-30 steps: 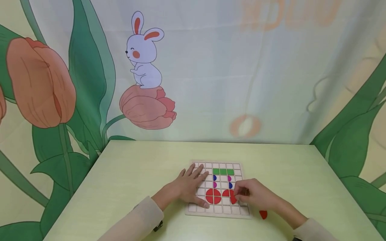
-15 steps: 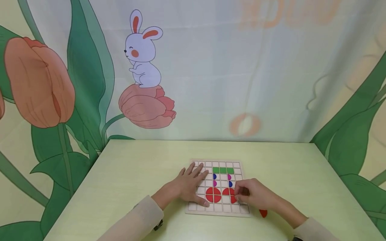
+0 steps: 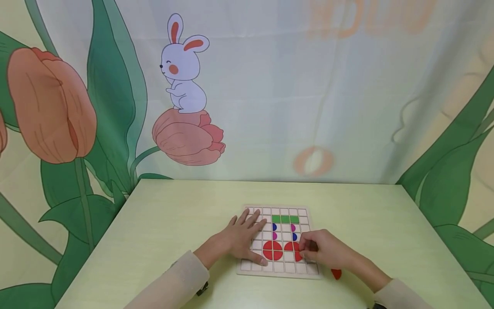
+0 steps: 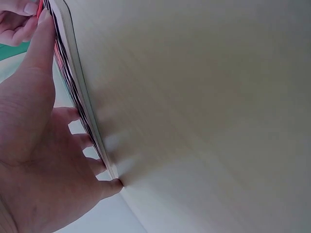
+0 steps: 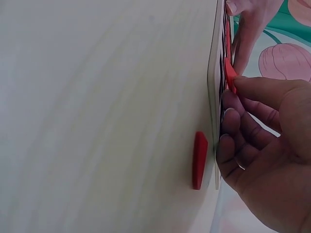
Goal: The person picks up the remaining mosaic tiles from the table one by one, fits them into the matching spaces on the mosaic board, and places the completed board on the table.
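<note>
A wooden grid board (image 3: pixel 247 268) lies flat on the table. My left hand (image 3: pixel 244 238) rests on its left side with the fingers spread; in the left wrist view that hand (image 4: pixel 43 145) has its fingertips along the board's edge. At the board's lower right, my right hand (image 3: pixel 326 249) pinches a red quarter-circle piece (image 5: pixel 230 75) between thumb and fingers, tilted against the board. Beside my left thumb several red quarters form a full circle (image 3: pixel 272 250). A red quarter (image 3: pixel 289 246) lies to its right, near my right fingertips.
Green squares (image 3: pixel 285 219) form a row near the board's top, above small blue and magenta half-circles (image 3: pixel 274 236). A loose red piece (image 5: pixel 199 160) lies on the table (image 3: pixel 173 214) right of the board, partly under my right wrist. A printed curtain (image 3: pixel 262 107) hangs behind.
The red piece at my right fingertips has shifted slightly up and in line with the quarter above it. My left hand stays in place.
</note>
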Demonstrator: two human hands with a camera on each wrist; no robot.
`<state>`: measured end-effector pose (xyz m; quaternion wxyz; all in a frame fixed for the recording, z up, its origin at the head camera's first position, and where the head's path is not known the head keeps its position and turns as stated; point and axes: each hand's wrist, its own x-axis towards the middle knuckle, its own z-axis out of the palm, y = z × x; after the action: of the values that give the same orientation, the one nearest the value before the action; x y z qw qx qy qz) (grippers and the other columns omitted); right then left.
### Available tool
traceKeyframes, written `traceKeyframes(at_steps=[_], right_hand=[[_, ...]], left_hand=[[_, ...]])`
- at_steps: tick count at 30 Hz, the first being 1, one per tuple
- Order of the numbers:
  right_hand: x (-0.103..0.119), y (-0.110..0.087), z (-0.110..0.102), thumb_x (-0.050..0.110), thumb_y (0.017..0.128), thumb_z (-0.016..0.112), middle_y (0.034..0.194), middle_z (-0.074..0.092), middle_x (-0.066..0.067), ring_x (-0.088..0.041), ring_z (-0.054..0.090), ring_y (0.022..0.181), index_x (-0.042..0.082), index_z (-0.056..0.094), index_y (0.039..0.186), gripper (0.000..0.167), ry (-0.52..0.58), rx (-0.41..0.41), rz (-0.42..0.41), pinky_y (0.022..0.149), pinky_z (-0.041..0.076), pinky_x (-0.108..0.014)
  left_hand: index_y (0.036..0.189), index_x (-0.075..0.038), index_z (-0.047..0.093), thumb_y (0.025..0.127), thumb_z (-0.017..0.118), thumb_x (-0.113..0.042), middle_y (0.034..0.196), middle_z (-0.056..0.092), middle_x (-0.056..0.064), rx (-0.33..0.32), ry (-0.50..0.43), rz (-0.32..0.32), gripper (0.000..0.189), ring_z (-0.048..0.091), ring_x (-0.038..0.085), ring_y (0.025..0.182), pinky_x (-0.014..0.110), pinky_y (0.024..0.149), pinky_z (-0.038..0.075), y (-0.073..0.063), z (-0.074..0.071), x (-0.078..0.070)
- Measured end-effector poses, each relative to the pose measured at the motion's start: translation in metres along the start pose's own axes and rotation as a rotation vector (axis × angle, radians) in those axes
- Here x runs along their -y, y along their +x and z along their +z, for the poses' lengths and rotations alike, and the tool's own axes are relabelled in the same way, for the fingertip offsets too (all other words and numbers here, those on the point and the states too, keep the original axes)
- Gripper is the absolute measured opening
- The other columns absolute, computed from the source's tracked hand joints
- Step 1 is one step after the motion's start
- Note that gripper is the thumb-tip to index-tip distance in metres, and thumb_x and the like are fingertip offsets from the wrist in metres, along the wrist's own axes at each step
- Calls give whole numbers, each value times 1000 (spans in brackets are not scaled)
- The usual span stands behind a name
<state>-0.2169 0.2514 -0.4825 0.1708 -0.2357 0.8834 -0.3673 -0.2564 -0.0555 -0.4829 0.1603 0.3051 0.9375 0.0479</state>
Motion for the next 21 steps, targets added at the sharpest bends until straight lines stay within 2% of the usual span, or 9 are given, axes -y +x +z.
traceKeyframes(at_steps=[14,21], right_hand=[[0,1,1,22,97,80,82,65,6,-16,61,79,19,70,97,10,0,-12,13,67,52,-23],[-1,-2,-6,21,97,80,84,65,7,-17,62,83,22,71,97,9,-19,-11,26,70,54,-24]], left_hand=[[172,-27,16,77,68,-87,179,2,4,-4,-3,4,124,-2,38,164,64,128,11,2,3,3],[172,-27,17,77,68,-87,179,2,5,-3,-2,7,124,-1,38,164,65,128,12,1,2,3]])
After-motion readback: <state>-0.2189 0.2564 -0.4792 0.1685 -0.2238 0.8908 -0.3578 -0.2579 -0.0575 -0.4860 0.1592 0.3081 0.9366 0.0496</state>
